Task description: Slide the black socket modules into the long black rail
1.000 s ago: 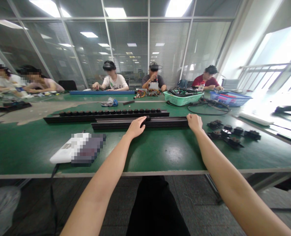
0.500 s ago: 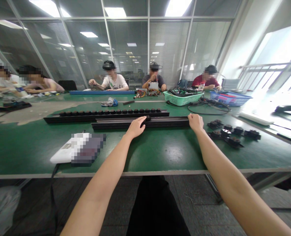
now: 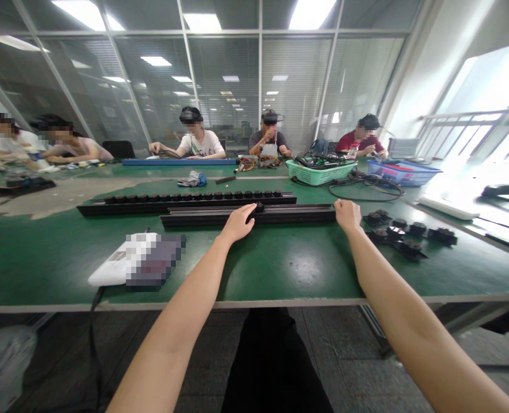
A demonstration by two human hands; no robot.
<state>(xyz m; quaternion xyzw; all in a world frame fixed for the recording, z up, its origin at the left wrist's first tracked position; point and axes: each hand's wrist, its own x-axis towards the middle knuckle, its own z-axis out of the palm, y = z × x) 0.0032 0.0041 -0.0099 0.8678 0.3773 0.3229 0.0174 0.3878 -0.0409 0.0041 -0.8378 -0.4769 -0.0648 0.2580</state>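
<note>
Slid right hand (image 3: 348, 214) rightward by black rail (image 3: 297, 217), curled, hold unclear | rests left hand (image 3: 238, 223) atop, part-open | cables (image 3: 321, 160) in green basket (image 3: 317, 174)

Loose parts (image 3: 417, 229) right of front rail (image 3: 297, 216), on table (image 3: 271, 269).

the green table (image 3: 280, 275) bore two black rails (image 3: 190, 202) (image 3: 297, 217). a green basket (image 3: 318, 174) and blue basket (image 3: 403, 174) sat toward its far side.

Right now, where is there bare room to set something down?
The green table is bare between the forearms, in front of the nearer black rail, and left of the white object. Crowded: loose black parts beside the right hand, and the farther rail behind.
</note>
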